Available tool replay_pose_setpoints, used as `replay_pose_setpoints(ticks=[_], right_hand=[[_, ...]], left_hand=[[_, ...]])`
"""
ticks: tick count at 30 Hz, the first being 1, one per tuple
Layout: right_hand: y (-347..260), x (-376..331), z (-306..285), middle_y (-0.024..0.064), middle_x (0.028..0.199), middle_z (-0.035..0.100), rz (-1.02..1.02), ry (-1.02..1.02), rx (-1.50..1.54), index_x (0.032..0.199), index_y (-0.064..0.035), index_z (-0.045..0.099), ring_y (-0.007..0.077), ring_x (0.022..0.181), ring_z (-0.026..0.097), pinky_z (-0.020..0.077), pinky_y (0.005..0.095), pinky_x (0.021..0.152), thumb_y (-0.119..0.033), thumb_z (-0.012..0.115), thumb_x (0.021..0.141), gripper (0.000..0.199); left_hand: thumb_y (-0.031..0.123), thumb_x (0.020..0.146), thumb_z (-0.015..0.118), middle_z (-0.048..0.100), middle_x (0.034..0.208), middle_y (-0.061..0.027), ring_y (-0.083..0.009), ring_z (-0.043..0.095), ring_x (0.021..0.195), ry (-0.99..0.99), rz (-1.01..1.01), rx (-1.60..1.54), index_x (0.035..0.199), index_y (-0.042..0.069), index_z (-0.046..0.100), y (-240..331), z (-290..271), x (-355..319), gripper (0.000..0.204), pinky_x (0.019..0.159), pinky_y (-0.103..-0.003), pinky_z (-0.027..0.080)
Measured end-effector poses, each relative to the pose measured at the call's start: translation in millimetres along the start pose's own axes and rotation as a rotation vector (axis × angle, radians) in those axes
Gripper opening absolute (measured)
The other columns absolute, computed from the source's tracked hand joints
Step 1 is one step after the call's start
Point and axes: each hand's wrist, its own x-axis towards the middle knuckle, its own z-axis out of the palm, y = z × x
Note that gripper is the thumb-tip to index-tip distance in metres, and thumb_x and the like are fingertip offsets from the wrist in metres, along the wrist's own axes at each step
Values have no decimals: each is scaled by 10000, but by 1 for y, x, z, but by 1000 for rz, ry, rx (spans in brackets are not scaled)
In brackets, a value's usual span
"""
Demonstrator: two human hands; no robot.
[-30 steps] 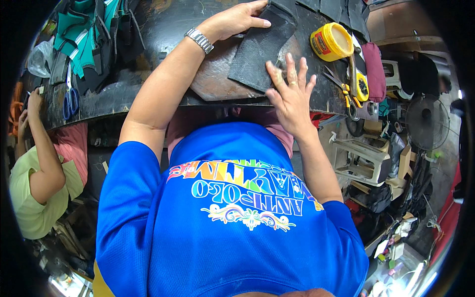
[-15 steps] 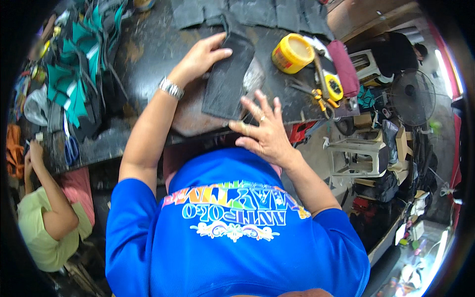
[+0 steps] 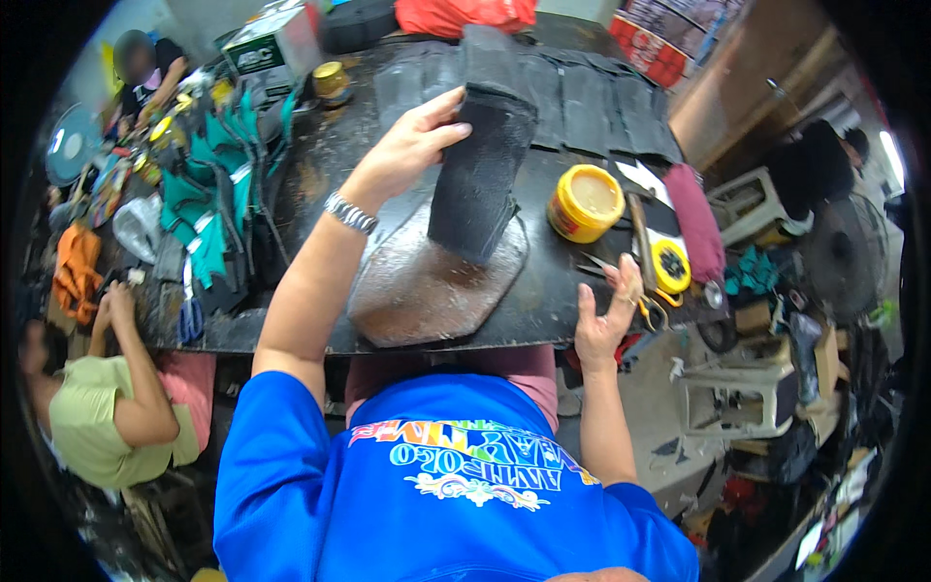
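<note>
My left hand (image 3: 419,138), with a metal watch on its wrist, pinches the left edge of a black fabric-like panel (image 3: 483,179). The panel hangs tilted above a brown, worn board (image 3: 417,296) at the table's near edge; whether its lower end touches the board I cannot tell. My right hand (image 3: 609,315) is off to the right at the table's front edge, thumb apart and fingers raised, with nothing visible in it. Beside it lie orange-handled scissors (image 3: 652,308). A yellow tub (image 3: 587,204) of pale paste stands open behind that hand.
Several black panels (image 3: 582,102) lie in a row at the back. Right of the tub are a wooden handle (image 3: 639,225), a yellow round item (image 3: 670,266) and a maroon roll (image 3: 692,218). Teal and black pieces (image 3: 208,228) pile up left, near blue-handled scissors (image 3: 190,318) and a seated person (image 3: 112,417).
My left hand has raised the black panel away from me, uncovering more of the brown board. My right hand has moved right, from beside the panel to the scissors. The view now takes in more of the table's far side.
</note>
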Motion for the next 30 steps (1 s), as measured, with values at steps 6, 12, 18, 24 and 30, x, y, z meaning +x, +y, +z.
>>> replay_pose_setpoints(ticks=[6,12,18,24,30], right_hand=[[8,-6,1,220,1465,430,51,-30,44,1491,-9,356,333,1113,547,425,425,1025,-37,718,847,740],[1,-3,3,225,1461,447,46,-81,-16,1486,-11,360,303,1031,561,458,404,964,-22,729,820,761],[-5,0,5,225,1463,445,81,-133,-54,1486,-9,359,304,1012,562,468,398,942,-24,740,813,773],[-6,2,8,221,1458,455,92,-154,-71,1477,2,376,297,992,560,472,386,926,-24,742,806,764],[-9,2,9,217,1449,463,129,-165,-70,1490,-3,363,288,974,570,472,382,924,-42,734,821,766]], left_hand=[[31,957,607,538,1415,-173,-208,553,1234,275,141,-197,1514,-23,351,-29,-55,66,616,1039,-314,452],[23,972,559,530,1431,-180,-232,563,1240,469,127,-179,1539,2,307,-80,-153,104,621,1059,-327,434],[8,959,573,408,1552,-143,-237,423,1390,558,-51,-131,1537,16,327,-149,-199,117,629,1155,-329,298],[11,959,584,484,1495,-137,-234,491,1333,732,-153,-63,1527,34,363,-176,-203,129,610,1112,-320,361],[42,951,616,479,1511,-121,-233,510,1326,787,-222,115,1477,88,473,-180,-220,138,547,1086,-317,387]])
